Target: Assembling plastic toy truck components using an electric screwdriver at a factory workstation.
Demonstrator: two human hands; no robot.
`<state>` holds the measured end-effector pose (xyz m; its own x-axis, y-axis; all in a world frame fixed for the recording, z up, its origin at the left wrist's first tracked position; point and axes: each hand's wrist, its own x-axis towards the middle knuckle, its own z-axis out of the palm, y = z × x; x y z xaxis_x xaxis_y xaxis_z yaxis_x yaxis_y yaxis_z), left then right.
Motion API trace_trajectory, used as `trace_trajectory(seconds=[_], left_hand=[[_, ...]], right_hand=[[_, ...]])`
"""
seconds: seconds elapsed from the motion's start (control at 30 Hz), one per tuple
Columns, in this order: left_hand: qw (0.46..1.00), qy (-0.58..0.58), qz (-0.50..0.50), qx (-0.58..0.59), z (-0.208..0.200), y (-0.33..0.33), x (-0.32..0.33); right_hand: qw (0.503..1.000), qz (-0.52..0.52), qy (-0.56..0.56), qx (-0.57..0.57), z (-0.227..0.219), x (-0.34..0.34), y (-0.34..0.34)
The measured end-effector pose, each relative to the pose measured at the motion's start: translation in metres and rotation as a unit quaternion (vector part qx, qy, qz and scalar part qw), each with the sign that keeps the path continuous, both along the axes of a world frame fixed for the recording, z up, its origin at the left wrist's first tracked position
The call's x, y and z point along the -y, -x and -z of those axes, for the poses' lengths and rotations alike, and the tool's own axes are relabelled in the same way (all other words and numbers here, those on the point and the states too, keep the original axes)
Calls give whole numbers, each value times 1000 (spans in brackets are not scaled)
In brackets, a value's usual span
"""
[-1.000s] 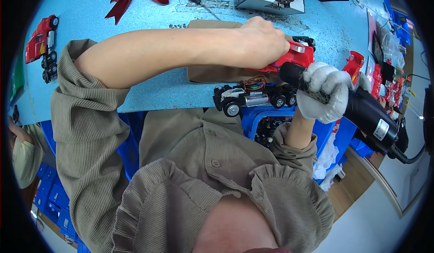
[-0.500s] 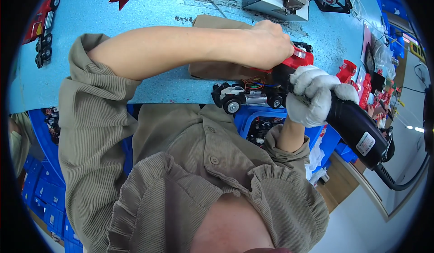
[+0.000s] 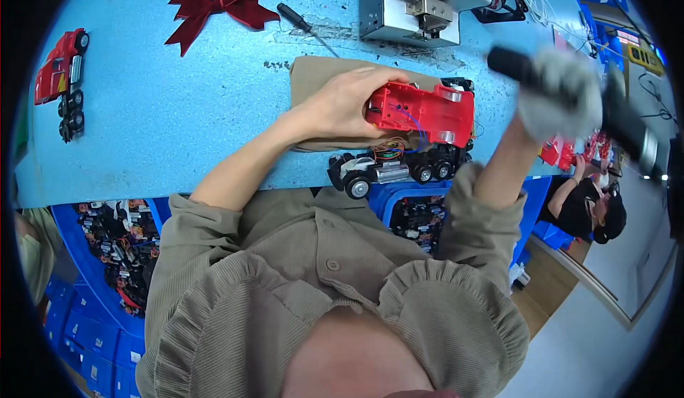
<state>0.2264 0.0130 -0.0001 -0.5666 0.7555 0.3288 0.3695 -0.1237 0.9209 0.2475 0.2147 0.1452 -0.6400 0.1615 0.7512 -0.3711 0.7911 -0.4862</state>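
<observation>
My left hand [image 3: 350,105] is closed round the end of a red plastic toy truck body [image 3: 442,113]. The body lies with its hollow side up, a blue wire inside it, on a brown cloth-covered pad [image 3: 310,77]. Just in front of it stands a black wheeled truck chassis [image 3: 388,170] with bundled coloured wires. To the right, my right hand [image 3: 559,95], in a white glove and smeared by motion, grips a black corded power tool [image 3: 627,124]. The tool's nose points left and is apart from the truck body.
A finished-looking red toy truck [image 3: 60,70] stands far left. Dark red bows [image 3: 235,3], a screwdriver [image 3: 296,19] and a metal machine [image 3: 410,13] are at the back. Blue bins [image 3: 71,241] of parts stand below the table edge. Another person [image 3: 588,209] sits at right.
My right hand has lifted the tool up and right, away from the red body. My left hand has drawn back left and now grips the body's left end, uncovering its hollow side.
</observation>
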Motion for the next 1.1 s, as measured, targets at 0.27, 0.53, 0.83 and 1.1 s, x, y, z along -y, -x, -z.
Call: trace_trajectory(seconds=[0.27,0.53,0.83,1.1], left_hand=[[1000,17,8,10,1,-1,1],[1000,5,5,11,3,0,0],[1000,8,11,5,2,0,-1],[1000,6,-3,-25,5,-1,-1]], right_hand=[[875,-213,416,125,28,-20,68],[824,-326,464,-1,15,13,-31],[835,-260,484,-43,55,22,-40],[880,-233,414,-15,48,45,-37]])
